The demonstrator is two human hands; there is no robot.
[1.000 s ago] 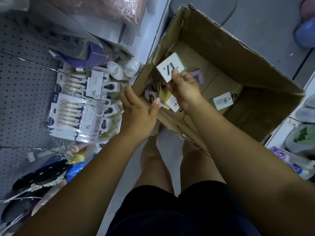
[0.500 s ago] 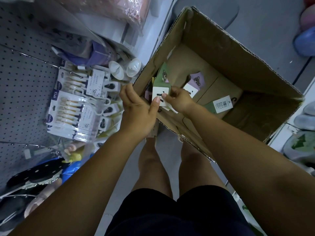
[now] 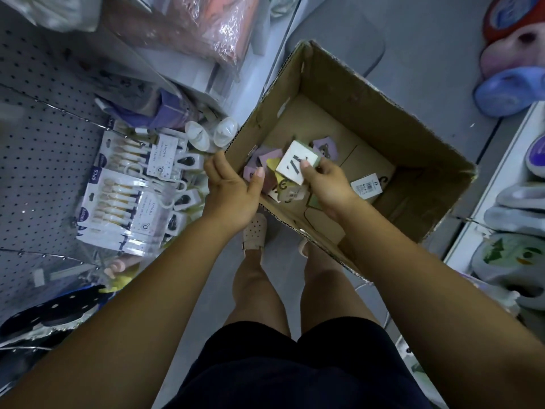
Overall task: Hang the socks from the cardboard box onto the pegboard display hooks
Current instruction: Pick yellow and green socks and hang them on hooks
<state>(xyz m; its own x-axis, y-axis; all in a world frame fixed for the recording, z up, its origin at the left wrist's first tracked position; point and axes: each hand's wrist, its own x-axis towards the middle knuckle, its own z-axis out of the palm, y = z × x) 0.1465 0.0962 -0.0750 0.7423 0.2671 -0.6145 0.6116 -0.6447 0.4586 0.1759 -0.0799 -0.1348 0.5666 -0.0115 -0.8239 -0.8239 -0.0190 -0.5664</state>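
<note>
pinching a sock pack [image 3: 295, 166] in the right hand [image 3: 327, 184] over the cardboard box [image 3: 368, 107], gripping its rim with the left hand [image 3: 233, 193]. pegboard [image 3: 38, 178] at nine o'clock, nearer the left.

The grey floor [image 3: 436, 60] carried the person's beige shoe [image 3: 254, 231]; the cardboard box [image 3: 383, 116] had loose sock packs [image 3: 324, 146] lying on its bottom.

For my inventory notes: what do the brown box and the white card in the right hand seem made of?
Box: corrugated cardboard, matte brown; the rough rim shows a layered edge. Card: probably thin paperboard, smooth white with black print, flat where the right hand pinches it.
</note>
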